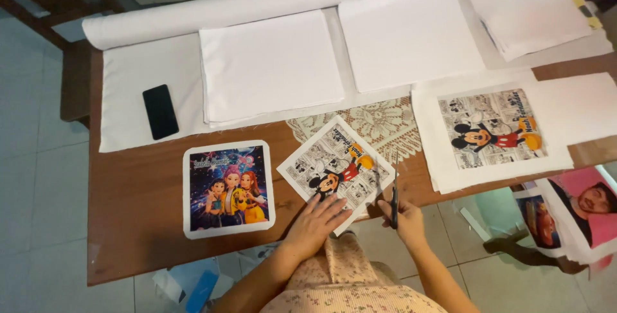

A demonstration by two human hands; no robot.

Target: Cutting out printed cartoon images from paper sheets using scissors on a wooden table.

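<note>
Two hands work at the near edge of the brown wooden tabletop [135, 197]. Your left hand [316, 222] lies flat, fingers spread and released, pressing the near corner of the square white-bordered print of a cartoon mouse on a comic-strip background [335, 166], which sits tilted like a diamond and overhangs the tabletop edge slightly. Your right hand [406, 222] is clenched around the handles of the dark-bladed scissors [394, 191], whose blades point away from you and stand at the right-hand edge of that print. Just left of the print lies a rounded-corner white-bordered print of three cartoon figures on a dark blue ground [229, 187], flat and apart from your hands. Behind the mouse print, a cream lace doily [379, 123] shows partly from under it. To the right, a second cartoon mouse print [491, 128] rests on a white fabric sheet [437, 165]. Farther back, folded white fabric squares [270, 65] lie on a white cloth [128, 88] beside a black smartphone [160, 111], with a long white fabric roll [257, 1] along the far edge.
</note>
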